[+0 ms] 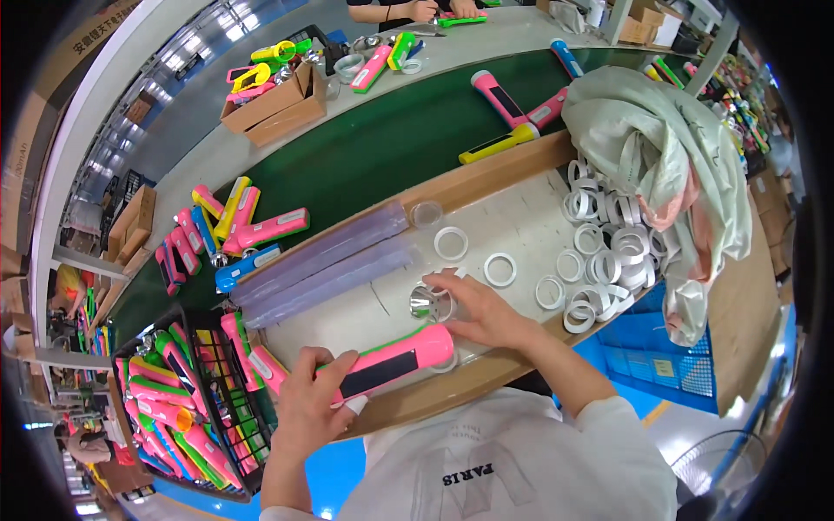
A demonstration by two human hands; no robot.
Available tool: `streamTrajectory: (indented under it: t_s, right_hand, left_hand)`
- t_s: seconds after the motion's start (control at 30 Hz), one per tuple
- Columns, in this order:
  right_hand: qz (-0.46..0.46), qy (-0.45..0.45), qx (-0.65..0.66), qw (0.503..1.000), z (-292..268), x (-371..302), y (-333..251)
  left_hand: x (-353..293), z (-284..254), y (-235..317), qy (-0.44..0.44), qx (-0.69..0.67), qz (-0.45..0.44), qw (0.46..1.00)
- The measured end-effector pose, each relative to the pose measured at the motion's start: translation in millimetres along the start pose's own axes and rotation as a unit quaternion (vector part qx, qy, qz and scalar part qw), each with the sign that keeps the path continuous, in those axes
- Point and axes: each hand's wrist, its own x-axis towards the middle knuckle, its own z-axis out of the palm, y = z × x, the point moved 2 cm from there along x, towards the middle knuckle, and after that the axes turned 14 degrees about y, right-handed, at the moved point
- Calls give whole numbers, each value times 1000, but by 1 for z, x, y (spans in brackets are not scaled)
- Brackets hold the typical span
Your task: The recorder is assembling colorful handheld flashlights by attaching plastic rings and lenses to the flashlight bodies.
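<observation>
My left hand (314, 395) is wrapped round a pink flashlight body (408, 349) with a black panel and a green stripe along its upper side. Its wide end points right, towards my other hand. Just beyond that end, my right hand (491, 317) holds a shiny silver reflector cup (423, 303) between thumb and fingers, above the white tabletop. Loose white rings (500, 270) lie to the right of the cup. Behind it, long stacks of clear discs (326, 278) rest side by side. Another pink flashlight (265, 366) lies beside my left hand.
A black basket (211, 365) full of coloured flashlights stands at left. Beyond the cardboard edging runs a green conveyor belt (373, 143) carrying flashlights. White rings (608, 252) pile up beside a pale sack (669, 165) on the right. Across the belt, another person's hands (443, 10) work.
</observation>
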Motion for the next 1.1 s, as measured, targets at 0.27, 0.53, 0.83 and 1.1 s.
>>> streamTrajectory:
  t_s: [0.27,0.53,0.83,1.1]
  right_hand:
    - [132,-1,240,962,-2,0,-3]
    - [202,-86,165,962,0,-3,1]
    - [239,-62,348,905,4,-6,1]
    - [148,-62,245,956,-3,-2,-5]
  left_hand:
    - [-3,1,-9,79,-100,-45,991]
    - [-10,-1,-19,121,-153,-84,977]
    - [-18,3,-29,128,-115,-83,982]
    - [-6,-14,-20,134,-74,-37,988]
